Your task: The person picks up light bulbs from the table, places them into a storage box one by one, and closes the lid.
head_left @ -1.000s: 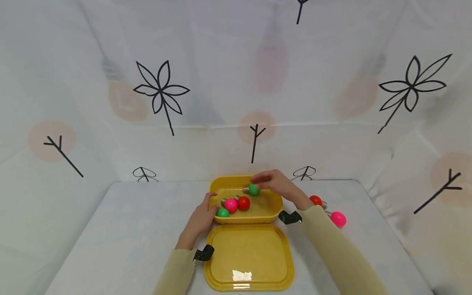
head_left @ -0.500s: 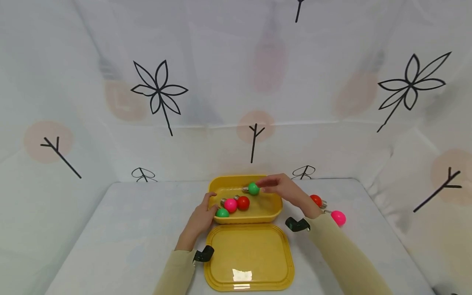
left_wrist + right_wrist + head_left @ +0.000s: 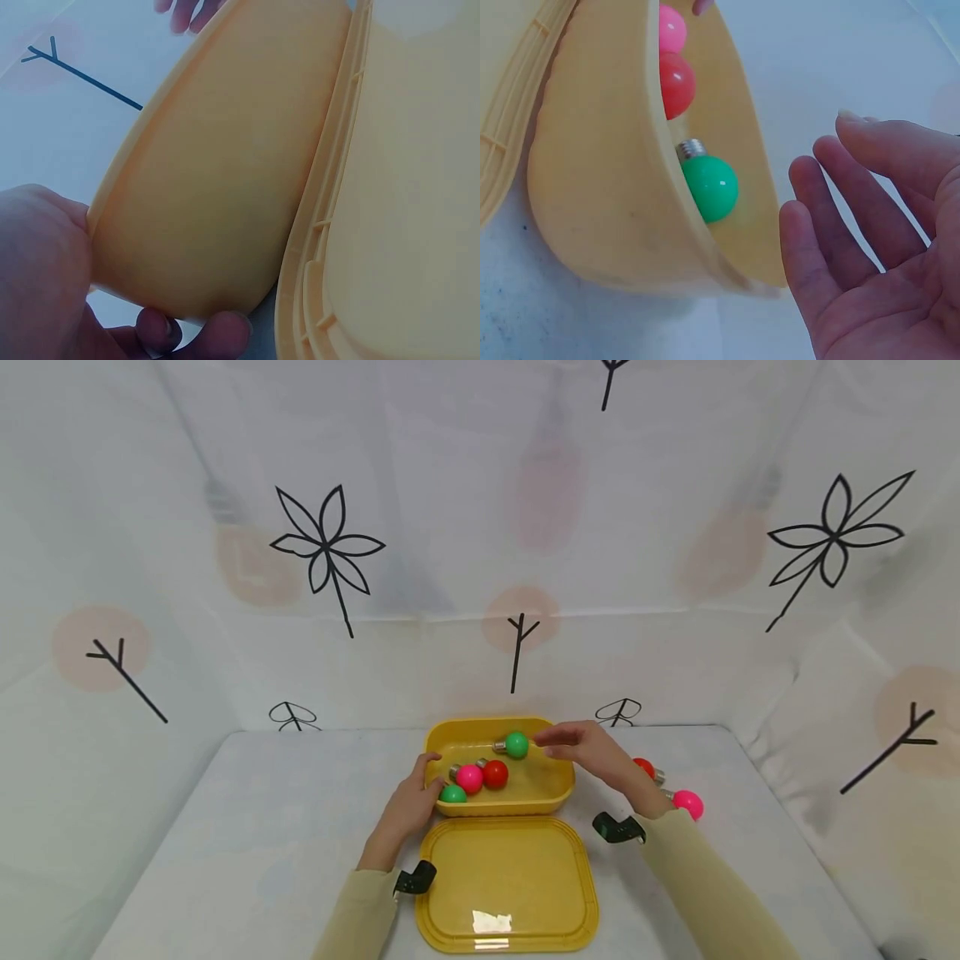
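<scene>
A yellow plastic box point(image 3: 534, 793) holds several small light bulbs: a green bulb point(image 3: 517, 744) near the back, a red bulb point(image 3: 495, 774), a pink bulb point(image 3: 469, 778) and another green bulb point(image 3: 453, 793) at the front left. My left hand point(image 3: 408, 802) grips the box's left end; in the left wrist view, its curled fingers point(image 3: 217, 335) bear on the box wall. Over the box's right end is my right hand point(image 3: 596, 753), its fingers loosely extended with nothing in them. In the right wrist view, a gap separates that hand from the green bulb point(image 3: 710, 188).
In front of the box lies a yellow lid point(image 3: 506, 877), flat on the white table point(image 3: 255, 843). A red bulb point(image 3: 643, 766) and a pink bulb point(image 3: 687, 804) lie right of the box, partly behind the right forearm. A printed cloth wall point(image 3: 420, 668) rises behind.
My right hand has drawn back to the right, from beside the rear green bulb to over the box's right end. That bulb stays lying in the box. My left hand keeps its place.
</scene>
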`<action>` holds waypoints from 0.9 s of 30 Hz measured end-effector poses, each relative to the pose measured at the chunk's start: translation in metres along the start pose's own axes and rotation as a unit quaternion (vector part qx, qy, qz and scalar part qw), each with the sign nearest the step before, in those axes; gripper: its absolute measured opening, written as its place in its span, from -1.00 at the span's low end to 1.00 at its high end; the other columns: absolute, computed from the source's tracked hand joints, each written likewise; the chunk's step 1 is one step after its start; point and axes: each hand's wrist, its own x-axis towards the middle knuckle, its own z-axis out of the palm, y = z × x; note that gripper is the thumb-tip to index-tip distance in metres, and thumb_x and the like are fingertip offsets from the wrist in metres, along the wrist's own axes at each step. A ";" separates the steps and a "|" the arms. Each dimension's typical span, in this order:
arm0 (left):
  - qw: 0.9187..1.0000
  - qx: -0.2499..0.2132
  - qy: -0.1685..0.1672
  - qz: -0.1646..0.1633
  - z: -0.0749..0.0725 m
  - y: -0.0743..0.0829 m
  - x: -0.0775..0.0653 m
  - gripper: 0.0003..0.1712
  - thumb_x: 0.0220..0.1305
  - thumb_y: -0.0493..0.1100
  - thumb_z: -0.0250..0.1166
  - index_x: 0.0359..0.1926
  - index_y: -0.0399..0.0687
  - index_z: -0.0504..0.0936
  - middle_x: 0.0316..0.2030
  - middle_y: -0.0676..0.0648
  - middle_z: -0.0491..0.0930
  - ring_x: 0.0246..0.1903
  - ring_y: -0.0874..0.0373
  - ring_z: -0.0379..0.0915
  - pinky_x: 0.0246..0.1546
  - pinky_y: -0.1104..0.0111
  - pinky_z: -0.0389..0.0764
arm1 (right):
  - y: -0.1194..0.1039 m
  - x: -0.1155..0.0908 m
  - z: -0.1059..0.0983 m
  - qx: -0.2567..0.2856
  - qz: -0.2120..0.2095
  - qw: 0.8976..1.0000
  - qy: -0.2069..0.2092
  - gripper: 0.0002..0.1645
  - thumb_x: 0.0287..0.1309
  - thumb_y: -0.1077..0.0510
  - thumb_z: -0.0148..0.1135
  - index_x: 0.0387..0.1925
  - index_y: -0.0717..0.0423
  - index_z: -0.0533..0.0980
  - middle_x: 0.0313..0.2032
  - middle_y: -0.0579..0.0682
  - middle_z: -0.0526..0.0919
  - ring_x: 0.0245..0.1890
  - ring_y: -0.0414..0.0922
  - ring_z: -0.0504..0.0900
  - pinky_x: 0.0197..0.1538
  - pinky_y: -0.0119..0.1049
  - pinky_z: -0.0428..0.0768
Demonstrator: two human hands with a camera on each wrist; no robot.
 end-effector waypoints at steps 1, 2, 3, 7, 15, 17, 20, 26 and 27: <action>1.000 0.001 0.001 0.001 0.000 0.000 0.000 -0.50 0.49 -0.06 0.03 0.38 0.09 0.25 -0.60 -0.05 0.32 -0.68 0.09 0.22 -0.56 0.30 0.34 | 0.001 -0.001 -0.001 -0.003 0.001 1.000 0.003 -0.61 0.30 0.16 0.30 0.13 0.15 0.60 0.09 0.14 0.64 0.12 0.02 0.58 0.18 -0.08 0.51; 1.000 0.001 0.001 0.000 0.000 0.000 0.000 -0.50 0.49 -0.05 0.03 0.38 0.10 0.25 -0.59 -0.05 0.31 -0.67 0.09 0.22 -0.55 0.30 0.34 | 0.002 -0.002 -0.001 -0.003 0.002 1.000 0.005 -0.61 0.29 0.16 0.30 0.13 0.16 0.60 0.08 0.13 0.65 0.12 0.03 0.58 0.18 -0.07 0.50; 1.000 0.002 0.002 0.000 0.000 0.000 0.001 -0.50 0.49 -0.05 0.03 0.38 0.10 0.25 -0.58 -0.05 0.31 -0.66 0.09 0.22 -0.54 0.29 0.33 | 0.002 -0.003 -0.002 -0.002 0.002 1.000 0.007 -0.60 0.29 0.16 0.30 0.14 0.17 0.60 0.09 0.14 0.65 0.13 0.03 0.58 0.19 -0.05 0.49; 1.000 -0.002 0.001 -0.005 0.001 -0.001 0.001 -0.51 0.49 -0.05 0.03 0.38 0.11 0.24 -0.60 -0.04 0.31 -0.67 0.09 0.21 -0.55 0.30 0.33 | 0.002 -0.009 -0.005 0.001 0.001 1.000 0.013 -0.60 0.29 0.17 0.30 0.14 0.18 0.59 0.08 0.13 0.65 0.14 0.04 0.57 0.20 -0.01 0.47; 1.000 -0.007 0.001 -0.005 0.001 0.000 0.001 -0.52 0.50 -0.06 0.03 0.38 0.12 0.24 -0.61 -0.04 0.29 -0.70 0.11 0.19 -0.57 0.30 0.32 | 0.007 -0.017 -0.009 0.003 0.014 1.000 0.022 -0.61 0.29 0.18 0.30 0.13 0.16 0.60 0.09 0.19 0.64 0.13 0.05 0.58 0.18 -0.04 0.50; 1.000 -0.004 0.002 0.000 0.001 0.001 0.000 -0.52 0.50 -0.07 0.03 0.38 0.10 0.25 -0.59 -0.04 0.28 -0.68 0.09 0.19 -0.56 0.29 0.31 | 0.009 -0.018 -0.011 0.001 0.017 1.000 0.024 -0.62 0.29 0.20 0.29 0.13 0.16 0.60 0.09 0.18 0.64 0.15 0.05 0.57 0.19 -0.03 0.49; 1.000 -0.002 0.002 0.001 0.000 0.003 0.000 -0.52 0.50 -0.08 0.03 0.38 0.08 0.25 -0.58 -0.04 0.27 -0.65 0.08 0.19 -0.54 0.27 0.31 | 0.010 -0.021 -0.014 0.000 0.012 1.000 0.024 -0.61 0.30 0.21 0.28 0.14 0.21 0.58 0.09 0.18 0.64 0.16 0.08 0.56 0.21 0.03 0.46; 1.000 0.000 0.001 -0.001 -0.001 0.003 0.000 -0.52 0.50 -0.09 0.03 0.37 0.07 0.25 -0.58 -0.04 0.26 -0.64 0.07 0.20 -0.52 0.27 0.31 | 0.014 -0.027 -0.021 -0.010 -0.008 1.000 0.028 -0.58 0.30 0.14 0.30 0.13 0.24 0.58 0.07 0.16 0.65 0.11 0.04 0.60 0.18 -0.02 0.49; 1.000 0.000 0.001 0.000 0.000 0.003 0.000 -0.52 0.50 -0.09 0.03 0.37 0.07 0.25 -0.58 -0.04 0.27 -0.65 0.08 0.20 -0.53 0.27 0.32 | 0.015 -0.028 -0.022 -0.011 -0.009 0.999 0.030 -0.58 0.29 0.13 0.31 0.12 0.22 0.59 0.07 0.15 0.65 0.10 0.02 0.61 0.17 -0.05 0.50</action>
